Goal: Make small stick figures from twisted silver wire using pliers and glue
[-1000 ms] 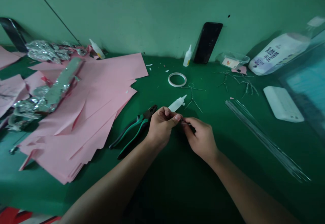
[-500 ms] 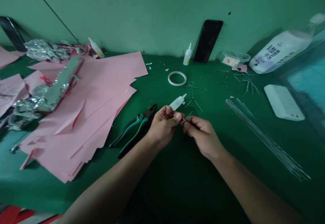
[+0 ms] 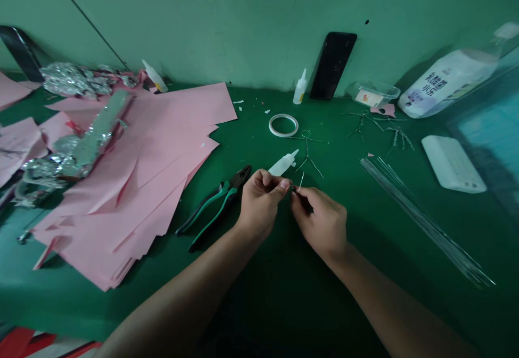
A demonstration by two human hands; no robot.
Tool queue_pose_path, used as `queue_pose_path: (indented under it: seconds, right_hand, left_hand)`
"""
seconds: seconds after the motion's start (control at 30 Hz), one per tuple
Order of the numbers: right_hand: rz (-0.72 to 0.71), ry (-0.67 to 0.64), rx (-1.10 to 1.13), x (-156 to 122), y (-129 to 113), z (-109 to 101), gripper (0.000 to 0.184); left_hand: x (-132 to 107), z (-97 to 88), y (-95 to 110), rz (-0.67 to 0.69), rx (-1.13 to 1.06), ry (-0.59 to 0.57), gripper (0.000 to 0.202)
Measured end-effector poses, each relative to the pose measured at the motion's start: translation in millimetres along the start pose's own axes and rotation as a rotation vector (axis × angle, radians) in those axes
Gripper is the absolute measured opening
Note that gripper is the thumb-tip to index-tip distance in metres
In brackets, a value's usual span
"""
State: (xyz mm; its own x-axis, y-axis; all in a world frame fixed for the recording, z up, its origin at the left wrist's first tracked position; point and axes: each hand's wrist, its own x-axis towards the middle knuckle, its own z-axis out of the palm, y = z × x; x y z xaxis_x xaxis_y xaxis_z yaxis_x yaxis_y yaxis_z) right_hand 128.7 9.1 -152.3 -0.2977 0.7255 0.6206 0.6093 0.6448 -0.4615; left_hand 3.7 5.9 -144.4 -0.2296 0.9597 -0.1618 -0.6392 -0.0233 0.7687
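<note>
Between my two hands is a short piece of thin wire [image 3: 301,179], one end of it sticking up above the fingertips. My left hand [image 3: 261,201] pinches it between thumb and forefinger. Opposite, my right hand [image 3: 320,217] pinches the same wire, its fingertips close to the left ones, which hide most of the wire. A small white glue bottle [image 3: 283,164] lies just behind my left hand. Beyond the hands rests a twisted wire stick figure [image 3: 307,152] with a looped head. Left of my left hand lie pliers [image 3: 219,204] with green and black handles.
Pink paper sheets [image 3: 150,168] and crumpled silver foil [image 3: 101,131] cover the left side. A tape roll [image 3: 283,125], an upright glue bottle [image 3: 300,87] and a leaning phone [image 3: 333,66] are behind. Rightward are straight wires [image 3: 421,217], a white power bank [image 3: 453,163] and a large bottle [image 3: 448,82].
My right hand has turned and its fingers have curled more. The free wire end now points more steeply upward. My left hand has stayed nearly in place.
</note>
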Motion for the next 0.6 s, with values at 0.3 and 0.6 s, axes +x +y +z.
queue_pose_path:
  seconds: [0.3, 0.6]
  right_hand:
    - [0.114, -0.101, 0.212, 5.5, 0.1, -0.9, 0.012]
    - [0.235, -0.127, 0.376, 5.2, 0.0, -4.3, 0.011]
  left_hand:
    - [1.2, 1.1, 2.4, 0.002, -0.046, -0.008, 0.042]
    - [2.9, -1.7, 1.1, -0.064, -0.108, -0.009, 0.042]
